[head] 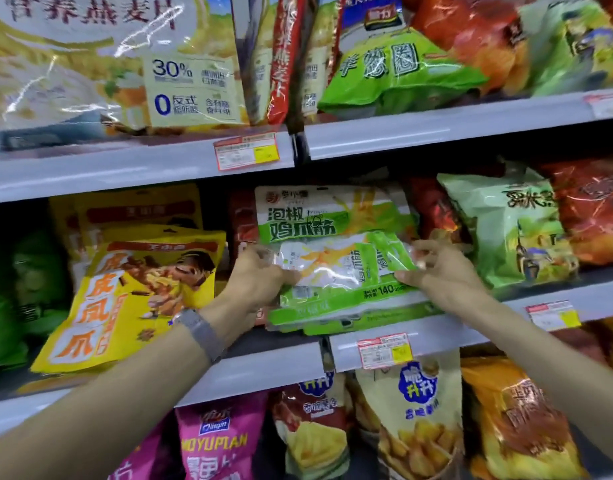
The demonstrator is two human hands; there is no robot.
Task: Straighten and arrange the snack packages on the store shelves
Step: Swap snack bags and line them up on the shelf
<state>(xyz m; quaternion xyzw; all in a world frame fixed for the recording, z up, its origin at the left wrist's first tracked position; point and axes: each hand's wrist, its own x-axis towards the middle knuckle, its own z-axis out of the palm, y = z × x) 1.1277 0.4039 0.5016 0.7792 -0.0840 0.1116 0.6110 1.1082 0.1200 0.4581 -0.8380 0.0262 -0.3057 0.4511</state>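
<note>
A green and white snack package (336,268) lies tilted at the front of the middle shelf (436,332), over the lower half of an upright package of the same kind (318,213). My left hand (260,282) grips its left edge, and my right hand (443,275) pinches its right edge. More green packages of this kind lie flat under it, overhanging the shelf lip. A yellow package (131,296) leans askew to the left of my left wrist.
Pale green (505,230) and red bags (596,209) stand to the right on the same shelf. Large oat bags (90,64) and a green bag (398,71) fill the upper shelf. Pink (215,441), beige (415,417) and orange bags (516,424) stand below. Price tags (384,349) hang on shelf edges.
</note>
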